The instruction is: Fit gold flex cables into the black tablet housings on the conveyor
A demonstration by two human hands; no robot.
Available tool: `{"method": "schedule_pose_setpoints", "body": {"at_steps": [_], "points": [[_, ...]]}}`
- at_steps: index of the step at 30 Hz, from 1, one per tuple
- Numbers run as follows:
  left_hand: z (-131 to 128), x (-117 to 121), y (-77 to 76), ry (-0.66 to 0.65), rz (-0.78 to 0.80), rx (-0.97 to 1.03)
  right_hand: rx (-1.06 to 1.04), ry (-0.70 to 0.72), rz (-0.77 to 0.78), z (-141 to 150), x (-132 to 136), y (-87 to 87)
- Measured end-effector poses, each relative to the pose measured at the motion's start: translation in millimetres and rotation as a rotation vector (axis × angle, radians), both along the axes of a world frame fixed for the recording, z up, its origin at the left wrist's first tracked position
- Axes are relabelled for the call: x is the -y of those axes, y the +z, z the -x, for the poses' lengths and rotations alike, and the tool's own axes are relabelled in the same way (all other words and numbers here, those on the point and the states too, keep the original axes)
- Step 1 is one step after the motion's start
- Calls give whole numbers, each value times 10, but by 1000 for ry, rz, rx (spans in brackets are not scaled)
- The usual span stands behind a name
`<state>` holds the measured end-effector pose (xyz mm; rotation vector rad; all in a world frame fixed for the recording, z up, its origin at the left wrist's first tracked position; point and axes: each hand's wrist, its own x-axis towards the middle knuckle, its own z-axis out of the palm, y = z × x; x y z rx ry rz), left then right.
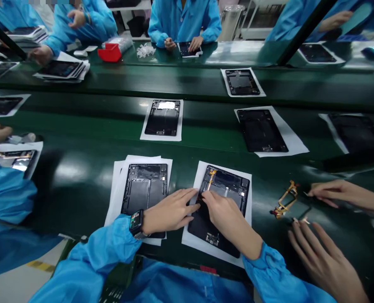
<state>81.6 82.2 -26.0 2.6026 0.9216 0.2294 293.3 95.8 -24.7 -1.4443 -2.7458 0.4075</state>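
A black tablet housing (226, 240) lies on white paper in front of me, its inside facing up. My left hand (174, 208), with a smartwatch (136, 224) on the wrist, has its fingers stretched out at the housing's left edge. An orange flex cable (211, 179) runs down the housing's upper left part. At its lower end, the fingers of my right hand (224, 214) are pinched together, hiding what lies under the fingertips. A second tablet housing (145, 185) rests on stacked white sheets to the left, partly behind my left forearm.
To the right, a co-worker's hands (328, 256) work beside several orange flex cables (284, 200). Further tablet housings (163, 120) on paper sit along the green line (205, 147). Co-workers in blue sit opposite, near a red bin (109, 52). Dark posts (306, 31) slant across.
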Motion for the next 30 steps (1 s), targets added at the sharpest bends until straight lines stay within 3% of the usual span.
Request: {"method": "schedule_pose_setpoints", "body": {"at_steps": [7,14,22,27,30], "points": [[-4,37,-116,6,-32,-28,-247,-102,-32,-58,94,-163],[0,57,-111,40,-81,-1,-455,-214,43,-172,116,-160],[1,40,-102,21,-63,-23,-303,-160,-17,-37,95,-172],[-7,34,-99,15,-54,-50,-71,-47,-11,93,-28,-16],[-3,43,-105,22,-68,-47,-27,-54,27,48,-69,59]]}}
